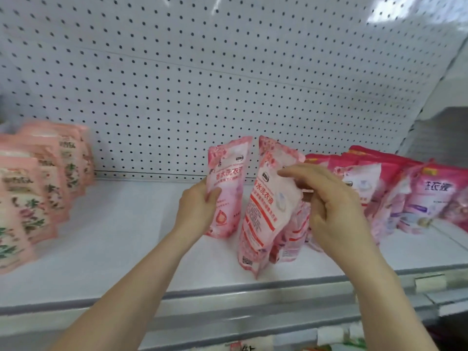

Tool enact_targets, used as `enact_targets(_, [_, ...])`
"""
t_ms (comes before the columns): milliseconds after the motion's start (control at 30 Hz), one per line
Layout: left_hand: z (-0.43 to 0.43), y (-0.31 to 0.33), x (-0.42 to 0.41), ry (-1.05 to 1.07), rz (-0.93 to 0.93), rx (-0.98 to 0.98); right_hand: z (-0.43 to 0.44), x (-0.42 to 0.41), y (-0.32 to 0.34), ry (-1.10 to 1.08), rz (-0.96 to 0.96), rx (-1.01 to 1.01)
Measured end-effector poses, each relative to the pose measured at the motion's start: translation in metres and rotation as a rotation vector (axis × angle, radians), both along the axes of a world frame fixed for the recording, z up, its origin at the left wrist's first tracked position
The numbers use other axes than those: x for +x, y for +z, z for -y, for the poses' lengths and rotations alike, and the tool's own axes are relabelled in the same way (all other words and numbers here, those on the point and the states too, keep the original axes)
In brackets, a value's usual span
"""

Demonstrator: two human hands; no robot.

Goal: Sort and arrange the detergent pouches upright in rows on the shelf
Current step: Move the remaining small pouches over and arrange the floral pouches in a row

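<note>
My left hand [200, 203] grips one pale pink pouch [226, 186] upright mid-frame on the shelf [121, 236]; my right hand [329, 198] pinches a second pouch [268, 206]. The row at left [38, 183] looks done, while the pile at right [395, 188] is leaning and seems unsorted.

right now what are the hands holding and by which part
The left hand grips a pale pink pouch by its left edge, midway up. The right hand pinches the upper right edge of a second pale pink pouch.
</note>
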State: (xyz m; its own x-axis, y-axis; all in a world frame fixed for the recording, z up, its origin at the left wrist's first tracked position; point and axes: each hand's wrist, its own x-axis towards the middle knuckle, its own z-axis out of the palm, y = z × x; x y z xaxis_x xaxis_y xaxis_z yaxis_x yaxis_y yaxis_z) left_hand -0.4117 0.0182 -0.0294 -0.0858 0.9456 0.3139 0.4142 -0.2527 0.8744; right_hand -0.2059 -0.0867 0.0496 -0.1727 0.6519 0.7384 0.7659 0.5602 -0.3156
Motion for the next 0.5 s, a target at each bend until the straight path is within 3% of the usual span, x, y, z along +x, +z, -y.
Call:
enact_targets(133, [0.010,-0.003,-0.033,0.095,-0.062,0.090,-0.009,-0.007,0.014,0.006,0.166,-0.055])
enact_targets(233, [0.017,-0.005,-0.068,0.147,-0.076,0.101,-0.018,-0.028,0.020,0.010,0.133,-0.080])
enact_targets(367, [0.028,-0.005,-0.109,0.233,-0.064,0.140,-0.041,-0.075,0.021,-0.035,0.206,0.050])
enact_targets(500, [0.045,-0.009,-0.127,0.315,-0.104,0.175,-0.073,-0.106,0.017,-0.102,0.157,0.105])
